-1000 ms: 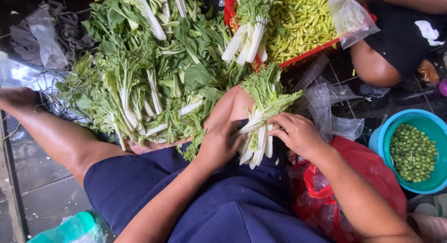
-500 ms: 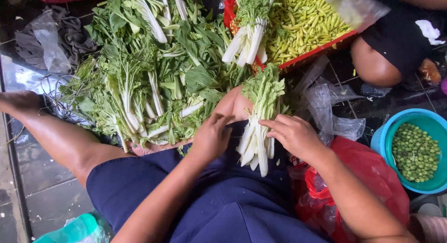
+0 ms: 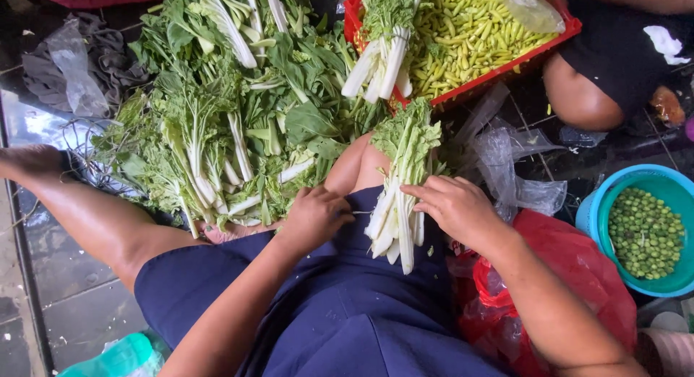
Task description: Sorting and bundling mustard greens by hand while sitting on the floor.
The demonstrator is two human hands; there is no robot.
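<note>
Dark tiled floor (image 3: 72,305) runs down the left edge of the frame, wet-looking, with a grey cloth (image 3: 94,52) and crumpled clear plastic at the upper left. Someone sits low on it in dark blue shorts (image 3: 311,326), one bare leg stretched toward the left edge, the other knee raised at the centre.

Across the upper middle lies a big heap of leafy greens (image 3: 231,109) with white stalks, spread out loosely. Against the raised knee, at the centre, rests a bundle of white-stalked greens (image 3: 401,182), leaves pointing up the frame and stalk ends hanging down over the shorts. Its right side is covered by the right hand (image 3: 455,207), fingers spread flat and resting on the stalks rather than closed around them. Just left of the bundle the left hand (image 3: 314,214) is curled loosely on the lap beside the knee; whether it pinches anything I cannot tell.

At the top centre a red crate (image 3: 506,66) holds yellow-green chillies, with another bunch of greens laid on its left rim. Another person's leg (image 3: 578,95) sits at the upper right. A red plastic bag (image 3: 578,268) lies at the lower right, and beside it a blue basin (image 3: 654,229) of small green pods.
</note>
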